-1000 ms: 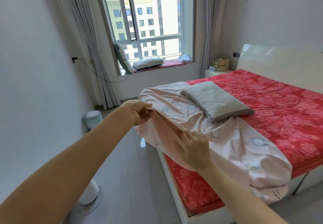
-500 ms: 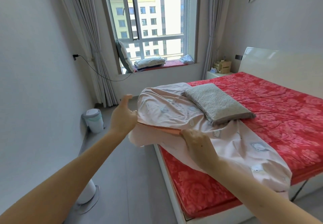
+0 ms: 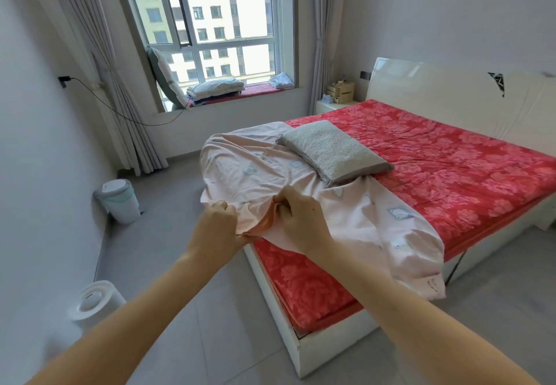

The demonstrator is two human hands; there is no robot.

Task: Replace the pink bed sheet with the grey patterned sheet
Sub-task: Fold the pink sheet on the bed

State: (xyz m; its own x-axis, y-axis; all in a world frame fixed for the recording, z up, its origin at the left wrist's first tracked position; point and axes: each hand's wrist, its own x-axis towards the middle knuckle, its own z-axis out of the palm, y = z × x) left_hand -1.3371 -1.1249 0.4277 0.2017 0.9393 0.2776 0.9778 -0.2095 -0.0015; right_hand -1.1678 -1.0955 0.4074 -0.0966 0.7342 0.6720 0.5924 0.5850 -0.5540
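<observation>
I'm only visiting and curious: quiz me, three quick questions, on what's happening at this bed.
1. True or false: the left hand and right hand both grip the pink sheet.
2. What rests partly on that sheet? A) grey pillow; B) laptop; C) lamp.
3. Fill in: the floral cover laid bare beside the sheet is ___.
Key: 1 true; 2 A; 3 red.

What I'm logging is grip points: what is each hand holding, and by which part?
Both hold the pink sheet. The left hand and the right hand grip its gathered edge, close together.
</observation>
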